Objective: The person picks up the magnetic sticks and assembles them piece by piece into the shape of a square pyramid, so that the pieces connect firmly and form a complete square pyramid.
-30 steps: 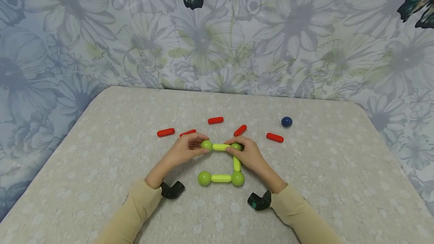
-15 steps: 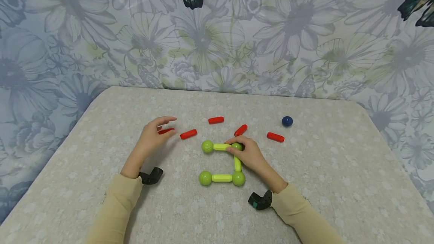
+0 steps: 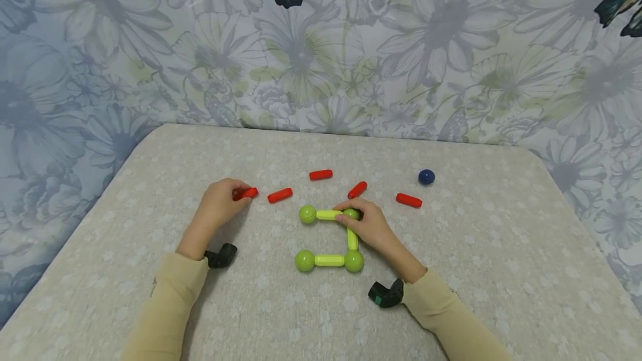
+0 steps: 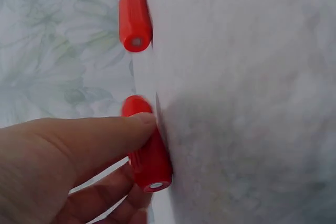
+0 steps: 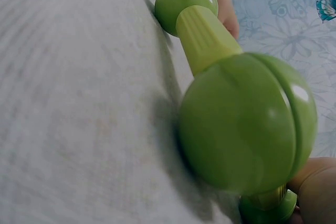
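Observation:
My left hand (image 3: pixel 219 200) pinches a red magnetic rod (image 4: pixel 152 156) between thumb and fingers at the left of the group. The rod lies at the tablecloth, and a pale round disc shows in its end. My right hand (image 3: pixel 370 222) grips the far right green ball (image 3: pixel 353 214) of a three-sided frame. Yellow-green rods (image 3: pixel 329 261) join the frame's green balls, and its left side is open. At the left corners sit a grooved far ball (image 3: pixel 307 214) and a near ball (image 3: pixel 305 261). The near right ball (image 5: pixel 247 124) looms large in the right wrist view.
Several loose red rods lie beyond the frame, among them one beside my left hand (image 3: pixel 280 195) and one far right (image 3: pixel 408 200). A dark blue ball (image 3: pixel 426 177) rests at the back right. Patterned cloth covers the table (image 3: pixel 321 316); a floral wall (image 3: pixel 321 43) stands behind it.
My left hand has let go of the far left green ball, moved left, and closed on the leftmost red rod. My right hand keeps its place on the frame.

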A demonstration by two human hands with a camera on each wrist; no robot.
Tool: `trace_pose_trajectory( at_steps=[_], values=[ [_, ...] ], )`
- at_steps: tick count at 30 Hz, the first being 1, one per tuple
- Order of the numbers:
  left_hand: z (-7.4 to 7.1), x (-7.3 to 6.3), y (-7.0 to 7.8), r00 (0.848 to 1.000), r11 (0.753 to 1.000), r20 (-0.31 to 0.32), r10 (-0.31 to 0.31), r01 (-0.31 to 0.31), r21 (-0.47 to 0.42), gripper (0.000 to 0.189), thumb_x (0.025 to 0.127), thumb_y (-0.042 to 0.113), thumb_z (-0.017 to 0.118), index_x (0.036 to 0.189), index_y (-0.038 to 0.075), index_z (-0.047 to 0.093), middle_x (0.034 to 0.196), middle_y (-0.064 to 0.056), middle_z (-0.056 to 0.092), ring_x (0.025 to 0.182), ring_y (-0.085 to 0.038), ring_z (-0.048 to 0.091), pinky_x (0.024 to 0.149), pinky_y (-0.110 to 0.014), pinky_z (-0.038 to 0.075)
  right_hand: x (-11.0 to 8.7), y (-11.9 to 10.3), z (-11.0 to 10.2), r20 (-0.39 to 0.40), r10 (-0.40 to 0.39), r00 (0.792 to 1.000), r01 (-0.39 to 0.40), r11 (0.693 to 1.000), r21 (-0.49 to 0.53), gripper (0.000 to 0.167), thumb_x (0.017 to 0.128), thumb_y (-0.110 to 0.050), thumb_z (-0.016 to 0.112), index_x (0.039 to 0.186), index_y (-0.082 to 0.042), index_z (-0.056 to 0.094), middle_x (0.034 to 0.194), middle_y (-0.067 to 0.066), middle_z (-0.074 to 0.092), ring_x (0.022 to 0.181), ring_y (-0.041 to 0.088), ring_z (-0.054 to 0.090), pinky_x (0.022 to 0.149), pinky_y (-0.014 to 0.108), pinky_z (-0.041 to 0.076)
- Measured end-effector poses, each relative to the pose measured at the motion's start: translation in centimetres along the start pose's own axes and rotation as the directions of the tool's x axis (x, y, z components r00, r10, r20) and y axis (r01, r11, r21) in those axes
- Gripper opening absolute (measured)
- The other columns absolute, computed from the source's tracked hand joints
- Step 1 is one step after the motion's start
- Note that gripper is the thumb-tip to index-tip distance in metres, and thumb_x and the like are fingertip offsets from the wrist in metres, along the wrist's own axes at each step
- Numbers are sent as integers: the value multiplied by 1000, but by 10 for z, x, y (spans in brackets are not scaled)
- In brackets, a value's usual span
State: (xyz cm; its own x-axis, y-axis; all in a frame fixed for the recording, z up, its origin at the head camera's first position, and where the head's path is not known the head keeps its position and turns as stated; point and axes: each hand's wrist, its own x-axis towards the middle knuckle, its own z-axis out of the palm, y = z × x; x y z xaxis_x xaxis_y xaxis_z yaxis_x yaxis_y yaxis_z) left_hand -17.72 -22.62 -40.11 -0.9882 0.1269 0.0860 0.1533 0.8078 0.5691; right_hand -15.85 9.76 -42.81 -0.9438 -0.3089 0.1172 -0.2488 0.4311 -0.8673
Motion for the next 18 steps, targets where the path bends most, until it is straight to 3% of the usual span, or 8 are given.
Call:
trace_pose_trajectory(
  at_steps=[2, 5, 9, 12, 15, 18],
  values=[
    [0, -5, 6, 1000, 999, -8, 1, -1, -46, 26, 85, 10, 69, 108, -4, 66, 97, -17, 65, 85, -30, 59, 66, -40, 49, 1, 1, 0, 0, 0, 1000, 0, 1000, -1, 16, 85, -12, 70, 101, -8, 72, 101, 3, 64, 91, 17, 55, 78, 32, 44],
    [5, -13, 17, 999, 969, 32, -26, 33, -244, 30, 86, 13, 69, 111, -3, 64, 98, -15, 65, 87, -28, 61, 68, -35, 50, 1, 1, -1, -3, 2, 1000, -2, 1000, 3, 16, 85, -12, 70, 101, -9, 72, 101, 2, 63, 91, 16, 55, 77, 32, 44],
    [19, -27, 34, 984, 857, 172, -51, 132, -498, 34, 87, 16, 68, 112, -6, 61, 99, -12, 65, 90, -24, 61, 74, -32, 49, 2, 2, -1, -6, 2, 1000, -2, 1000, 2, 16, 85, -13, 71, 100, -9, 72, 101, 2, 63, 92, 17, 54, 78, 33, 44],
    [33, -36, 46, 960, 780, 273, -67, 221, -586, 35, 88, 18, 68, 112, -5, 60, 96, -9, 65, 86, -20, 60, 71, -30, 48, 2, 3, -1, -8, -3, 1000, 3, 1000, -3, 16, 85, -13, 71, 100, -9, 72, 101, 2, 63, 92, 16, 54, 78, 33, 43],
    [45, -43, 54, 943, 722, 325, -70, 273, -636, 35, 88, 19, 67, 114, -5, 59, 93, -8, 67, 80, -18, 60, 68, -29, 48, 1, 2, 0, -11, -8, 1000, 8, 1000, 3, 15, 85, -13, 71, 100, -9, 72, 100, 1, 63, 90, 16, 54, 78, 32, 44],
    [52, -49, 60, 936, 687, 345, -72, 297, -663, 35, 89, 17, 66, 113, -6, 59, 89, -7, 68, 78, -17, 62, 69, -28, 50, -1, 2, 2, -9, -9, 1000, 9, 1000, 16, 15, 85, -11, 71, 99, -9, 72, 99, 2, 63, 89, 16, 54, 76, 32, 44]
  ],
)
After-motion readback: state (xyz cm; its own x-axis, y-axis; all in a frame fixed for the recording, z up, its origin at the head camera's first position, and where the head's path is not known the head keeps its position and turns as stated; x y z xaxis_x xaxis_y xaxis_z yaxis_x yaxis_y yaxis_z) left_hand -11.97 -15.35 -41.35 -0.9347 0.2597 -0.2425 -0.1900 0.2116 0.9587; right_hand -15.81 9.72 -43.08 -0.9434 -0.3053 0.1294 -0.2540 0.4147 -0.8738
